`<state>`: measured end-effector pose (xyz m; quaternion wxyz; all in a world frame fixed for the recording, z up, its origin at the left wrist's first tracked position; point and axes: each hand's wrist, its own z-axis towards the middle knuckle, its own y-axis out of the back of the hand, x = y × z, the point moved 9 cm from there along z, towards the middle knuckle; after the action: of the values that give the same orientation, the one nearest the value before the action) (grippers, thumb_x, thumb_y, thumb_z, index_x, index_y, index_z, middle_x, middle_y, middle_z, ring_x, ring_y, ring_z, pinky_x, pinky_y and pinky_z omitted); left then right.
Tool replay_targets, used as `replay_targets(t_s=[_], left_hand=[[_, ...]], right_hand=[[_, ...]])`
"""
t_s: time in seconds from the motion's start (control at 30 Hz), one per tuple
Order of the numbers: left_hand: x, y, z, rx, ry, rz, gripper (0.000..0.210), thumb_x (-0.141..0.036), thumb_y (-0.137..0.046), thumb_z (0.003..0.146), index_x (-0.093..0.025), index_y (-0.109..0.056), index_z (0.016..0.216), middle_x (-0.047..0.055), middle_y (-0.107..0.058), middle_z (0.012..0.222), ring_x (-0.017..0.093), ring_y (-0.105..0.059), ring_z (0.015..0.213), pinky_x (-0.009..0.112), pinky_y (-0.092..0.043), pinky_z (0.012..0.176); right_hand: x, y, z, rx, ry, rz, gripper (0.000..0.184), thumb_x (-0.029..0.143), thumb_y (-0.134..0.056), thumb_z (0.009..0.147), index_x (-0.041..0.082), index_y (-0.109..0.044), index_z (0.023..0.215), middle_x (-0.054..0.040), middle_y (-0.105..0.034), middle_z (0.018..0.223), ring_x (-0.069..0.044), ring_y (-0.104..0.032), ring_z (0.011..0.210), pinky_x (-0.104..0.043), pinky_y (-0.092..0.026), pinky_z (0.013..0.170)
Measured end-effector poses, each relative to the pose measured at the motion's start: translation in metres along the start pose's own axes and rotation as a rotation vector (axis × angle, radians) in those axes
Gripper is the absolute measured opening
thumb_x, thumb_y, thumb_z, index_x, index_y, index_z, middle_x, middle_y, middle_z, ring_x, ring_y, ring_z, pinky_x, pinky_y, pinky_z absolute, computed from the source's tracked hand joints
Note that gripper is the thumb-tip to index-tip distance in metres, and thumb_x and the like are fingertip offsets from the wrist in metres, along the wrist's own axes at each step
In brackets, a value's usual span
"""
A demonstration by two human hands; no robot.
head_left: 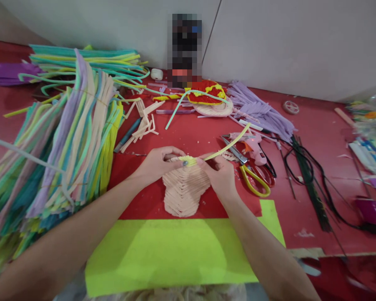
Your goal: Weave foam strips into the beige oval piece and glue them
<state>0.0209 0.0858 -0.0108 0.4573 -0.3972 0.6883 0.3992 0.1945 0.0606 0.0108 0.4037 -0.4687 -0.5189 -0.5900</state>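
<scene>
A cream, ribbed piece made of pipe cleaners (184, 190) hangs between my two hands, broad at the top and rounded at the bottom. My left hand (156, 165) pinches its upper left edge, thumb in front. Along the top edge runs a short stretch of yellow pipe cleaner (230, 145), whose loose end sticks out to the upper right. My right hand (219, 171) is closed at the upper right edge, where the yellow strand leaves the piece. Its fingertips are partly hidden behind the work.
Bundled pipe cleaners (90, 104) are heaped at left. Scissors (253, 179) and a pink glue gun (253, 146) lie right of my hands. Behind are cream offcuts (144, 121), a red-and-yellow piece (207, 93) and lilac pipe cleaners (260, 108). A lime sheet (172, 255) covers the near edge.
</scene>
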Motion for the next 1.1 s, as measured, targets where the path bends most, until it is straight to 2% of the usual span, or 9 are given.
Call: replay_targets(t_s=[0.1,0.2,0.37,0.5,0.63,0.73,0.83,0.93,1.1], left_hand=[[-0.001,-0.002,0.000,0.019,-0.018,-0.010,0.033,-0.038,-0.072,0.068,-0.018,-0.068,0.094,0.002,-0.069,0.082,0.013,-0.061,0.072,0.023,-0.047,0.064],[0.001,-0.002,0.000,0.007,-0.011,-0.002,0.028,-0.036,-0.073,0.068,-0.017,-0.069,0.089,0.002,-0.069,0.078,0.012,-0.061,0.069,0.022,-0.046,0.062],[0.002,-0.001,0.000,-0.021,0.016,0.004,0.027,-0.034,-0.073,0.067,-0.017,-0.069,0.087,0.002,-0.069,0.074,0.011,-0.059,0.065,0.022,-0.045,0.058],[0.002,0.001,0.001,-0.043,0.016,0.033,0.028,-0.036,-0.072,0.066,-0.016,-0.069,0.085,0.001,-0.066,0.069,0.010,-0.056,0.061,0.021,-0.042,0.055],[0.005,0.003,0.001,-0.054,0.024,0.012,0.029,-0.038,-0.072,0.066,-0.015,-0.068,0.085,0.000,-0.063,0.065,0.010,-0.053,0.057,0.021,-0.040,0.052],[0.004,0.002,0.000,-0.050,0.028,-0.005,0.027,-0.036,-0.071,0.067,-0.015,-0.067,0.084,-0.001,-0.063,0.064,0.009,-0.053,0.057,0.020,-0.038,0.051],[0.001,0.001,-0.001,-0.049,0.016,-0.004,0.026,-0.034,-0.072,0.066,-0.015,-0.067,0.084,-0.001,-0.063,0.066,0.009,-0.053,0.059,0.019,-0.038,0.052],[-0.001,0.000,-0.001,-0.051,-0.002,0.010,0.024,-0.032,-0.071,0.066,-0.015,-0.067,0.083,-0.002,-0.062,0.065,0.009,-0.052,0.059,0.019,-0.038,0.053],[-0.001,0.000,-0.001,-0.075,-0.062,0.119,0.019,-0.030,-0.069,0.070,-0.018,-0.068,0.084,-0.002,-0.064,0.069,0.010,-0.054,0.062,0.021,-0.040,0.057]], right_hand=[[0.001,-0.002,0.000,0.011,0.000,-0.005,0.016,0.035,-0.070,0.073,0.021,-0.069,0.081,-0.0013,-0.071,0.082,-0.017,-0.065,0.080,-0.032,-0.051,0.079],[0.000,-0.005,-0.001,0.036,-0.013,-0.001,0.017,0.037,-0.070,0.074,0.022,-0.070,0.082,-0.0012,-0.071,0.083,-0.017,-0.065,0.081,-0.032,-0.050,0.079],[0.000,0.001,0.003,0.034,-0.035,0.001,0.027,0.042,-0.065,0.078,0.023,-0.069,0.097,-0.0016,-0.070,0.089,-0.016,-0.063,0.081,-0.030,-0.049,0.076],[0.016,0.029,0.011,-0.062,0.053,-0.063,0.031,0.043,-0.052,0.087,0.023,-0.067,0.106,-0.0038,-0.069,0.093,-0.017,-0.062,0.087,-0.033,-0.048,0.082],[0.036,0.065,0.017,-0.136,0.229,-0.161,0.027,0.029,-0.049,0.088,0.025,-0.065,0.109,-0.0047,-0.066,0.104,-0.018,-0.061,0.095,-0.035,-0.048,0.085],[0.037,0.105,0.020,-0.344,0.303,-0.452,0.029,0.019,-0.047,0.083,0.025,-0.065,0.106,-0.0057,-0.062,0.106,-0.019,-0.059,0.094,-0.036,-0.047,0.083],[0.020,0.141,0.024,-0.580,0.210,-0.796,0.027,0.024,-0.055,0.077,0.019,-0.065,0.101,-0.0091,-0.061,0.099,-0.022,-0.055,0.090,-0.042,-0.043,0.087],[-0.006,0.155,0.034,-0.578,0.066,-0.953,0.029,0.034,-0.062,0.074,0.015,-0.065,0.096,-0.0119,-0.061,0.094,-0.027,-0.053,0.095,-0.045,-0.040,0.090],[-0.030,0.160,0.045,-0.524,-0.051,-1.000,0.032,0.040,-0.061,0.075,0.014,-0.064,0.094,-0.0159,-0.061,0.096,-0.030,-0.053,0.098,-0.047,-0.040,0.089]])
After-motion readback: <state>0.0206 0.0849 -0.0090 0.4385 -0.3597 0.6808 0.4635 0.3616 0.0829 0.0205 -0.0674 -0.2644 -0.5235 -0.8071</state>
